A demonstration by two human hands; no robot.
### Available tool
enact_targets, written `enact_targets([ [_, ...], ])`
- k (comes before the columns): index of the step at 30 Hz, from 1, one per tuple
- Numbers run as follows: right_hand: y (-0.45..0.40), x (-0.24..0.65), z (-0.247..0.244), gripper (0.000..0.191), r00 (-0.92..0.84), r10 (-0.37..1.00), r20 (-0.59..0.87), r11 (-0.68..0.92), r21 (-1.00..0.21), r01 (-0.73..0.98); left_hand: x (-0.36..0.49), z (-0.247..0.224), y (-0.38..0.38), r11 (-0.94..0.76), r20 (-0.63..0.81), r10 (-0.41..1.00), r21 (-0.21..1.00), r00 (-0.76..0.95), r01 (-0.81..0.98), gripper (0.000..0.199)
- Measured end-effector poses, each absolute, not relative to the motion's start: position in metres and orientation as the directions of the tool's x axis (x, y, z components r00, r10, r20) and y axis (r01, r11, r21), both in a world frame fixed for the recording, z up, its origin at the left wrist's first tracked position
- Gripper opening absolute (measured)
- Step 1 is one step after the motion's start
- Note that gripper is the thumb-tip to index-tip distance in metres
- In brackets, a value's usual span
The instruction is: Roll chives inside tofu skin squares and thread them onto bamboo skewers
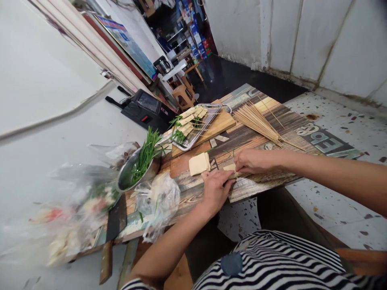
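Observation:
A pale tofu sheet, apparently rolled, lies at the table's near edge between my two hands, which cover most of it. My left hand presses its fingers and thumb on the left end of the roll. From the other side, my right hand is closed with its fingertips on the right end. Just left of them is a stack of square tofu sheets. Farther off, a metal tray on a wooden board bears several skewered tofu rolls with green leaves sticking out.
Bamboo skewers are fanned out on the right of the patterned table. A metal bowl of green chives stands left, near plastic bags. A cleaver overhangs the front edge. A black machine sits behind.

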State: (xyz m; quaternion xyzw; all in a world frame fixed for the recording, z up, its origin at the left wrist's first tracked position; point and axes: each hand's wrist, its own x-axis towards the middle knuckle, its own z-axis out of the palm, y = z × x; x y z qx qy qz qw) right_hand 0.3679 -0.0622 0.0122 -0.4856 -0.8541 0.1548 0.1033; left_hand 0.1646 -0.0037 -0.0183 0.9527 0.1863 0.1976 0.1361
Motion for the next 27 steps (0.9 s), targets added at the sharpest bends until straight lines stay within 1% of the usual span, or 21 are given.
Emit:
enact_targets([
  [3,-0.063,0.368,0.012,0.024,-0.492,0.869,0.042,0.47,-0.378,0.798,0.165,-0.018,-0.003,-0.944,0.37,0.318,0.214,0.873,0.253,0.014],
  [5,-0.064,0.367,0.013,0.024,-0.483,0.875,0.04,0.459,-0.386,0.8,0.166,-0.015,-0.003,-0.966,0.374,0.256,0.126,0.892,0.224,0.014],
  [7,-0.064,0.367,0.014,0.024,-0.481,0.876,0.029,0.453,-0.39,0.802,0.165,-0.012,-0.003,-0.973,0.387,0.229,0.07,0.893,0.219,0.015],
  [11,-0.064,0.366,0.015,0.023,-0.469,0.883,0.007,0.437,-0.374,0.818,0.162,-0.013,-0.007,-0.966,0.436,0.246,0.038,0.866,0.255,0.017],
  [15,-0.063,0.365,0.017,0.022,-0.442,0.897,-0.025,0.405,-0.356,0.842,0.16,-0.017,-0.009,-0.972,0.416,0.219,0.012,0.883,0.235,0.018],
  [18,-0.062,0.365,0.019,0.019,-0.439,0.897,-0.051,0.393,-0.361,0.845,0.162,-0.015,-0.005,-0.98,0.376,0.194,0.036,0.906,0.196,0.019],
  [20,-0.065,0.364,0.02,0.017,-0.433,0.901,-0.025,0.397,-0.353,0.847,0.165,-0.01,-0.001,-0.982,0.333,0.188,0.089,0.924,0.167,0.02],
  [21,-0.068,0.363,0.018,0.017,-0.424,0.905,0.0,0.402,-0.322,0.857,0.167,-0.008,0.002,-0.98,0.31,0.188,0.122,0.932,0.158,0.021],
  [23,-0.075,0.359,0.013,0.017,-0.416,0.907,0.063,0.42,-0.202,0.885,0.171,-0.002,0.006,-0.971,0.254,0.187,0.191,0.949,0.14,0.024],
  [25,-0.083,0.354,0.004,0.016,-0.438,0.887,0.143,0.448,-0.047,0.893,0.174,0.002,0.01,-0.959,0.203,0.177,0.256,0.963,0.123,0.027],
  [27,-0.088,0.35,-0.006,0.015,-0.478,0.849,0.224,0.478,0.056,0.876,0.177,0.006,0.013,-0.945,0.172,0.174,0.305,0.97,0.116,0.029],
])
